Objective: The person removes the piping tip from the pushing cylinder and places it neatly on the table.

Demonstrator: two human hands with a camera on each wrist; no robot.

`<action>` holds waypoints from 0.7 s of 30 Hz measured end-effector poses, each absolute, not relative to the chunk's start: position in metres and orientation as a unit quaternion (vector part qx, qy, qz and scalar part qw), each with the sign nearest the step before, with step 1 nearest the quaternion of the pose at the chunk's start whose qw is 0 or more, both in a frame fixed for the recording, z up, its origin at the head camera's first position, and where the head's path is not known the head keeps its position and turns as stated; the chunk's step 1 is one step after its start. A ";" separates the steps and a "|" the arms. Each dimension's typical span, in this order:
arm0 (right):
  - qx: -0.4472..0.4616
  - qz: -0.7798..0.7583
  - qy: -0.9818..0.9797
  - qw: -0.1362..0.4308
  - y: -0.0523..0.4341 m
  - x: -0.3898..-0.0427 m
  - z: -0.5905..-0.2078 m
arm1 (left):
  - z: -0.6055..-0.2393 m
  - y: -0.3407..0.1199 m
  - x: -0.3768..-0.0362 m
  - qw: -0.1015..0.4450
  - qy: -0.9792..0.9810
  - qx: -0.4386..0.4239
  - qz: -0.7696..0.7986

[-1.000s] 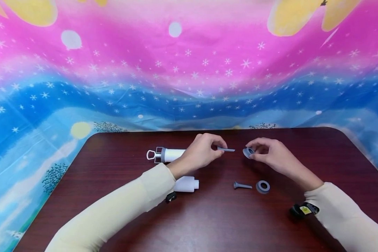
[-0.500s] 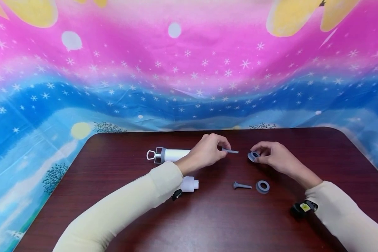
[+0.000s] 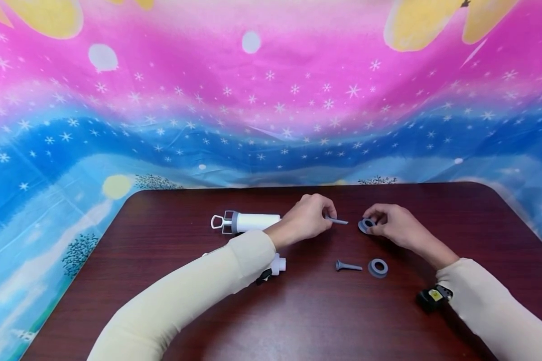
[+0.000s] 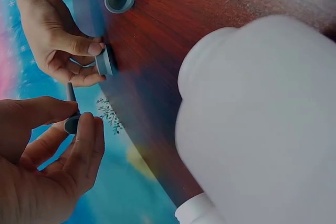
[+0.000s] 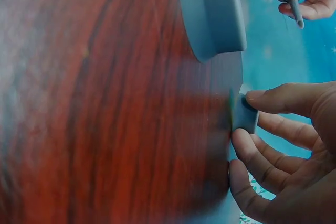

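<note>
My left hand pinches a thin grey nozzle tip between thumb and fingers, its point aimed right; it shows in the left wrist view too. My right hand holds a grey ring at its fingertips, low over the dark wooden table. The ring appears against the table edge in the right wrist view. A second grey nozzle and a second grey ring lie side by side nearer to me.
A white syringe-like tube with a looped handle lies left of my left hand. A short white cylinder lies partly under my left sleeve. A colourful starred cloth hangs behind the table.
Both hands have dropped lower and drifted right. The right hand has brought its ring down close to the table, and the left hand's nozzle tip has neared it.
</note>
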State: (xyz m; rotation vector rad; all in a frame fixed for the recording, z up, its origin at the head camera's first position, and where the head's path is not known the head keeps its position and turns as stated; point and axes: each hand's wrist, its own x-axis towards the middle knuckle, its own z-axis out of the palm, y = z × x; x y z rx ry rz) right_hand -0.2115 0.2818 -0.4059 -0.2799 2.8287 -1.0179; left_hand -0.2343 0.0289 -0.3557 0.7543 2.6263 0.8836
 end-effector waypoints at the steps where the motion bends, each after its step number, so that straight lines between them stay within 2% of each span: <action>1: -0.093 -0.336 0.935 0.062 0.282 -0.212 -0.406 | -0.356 0.030 -0.235 0.137 0.907 0.260 0.302; 21: -0.082 -0.344 0.933 0.064 0.281 -0.213 -0.409 | -0.364 0.054 -0.245 0.185 0.911 0.249 0.270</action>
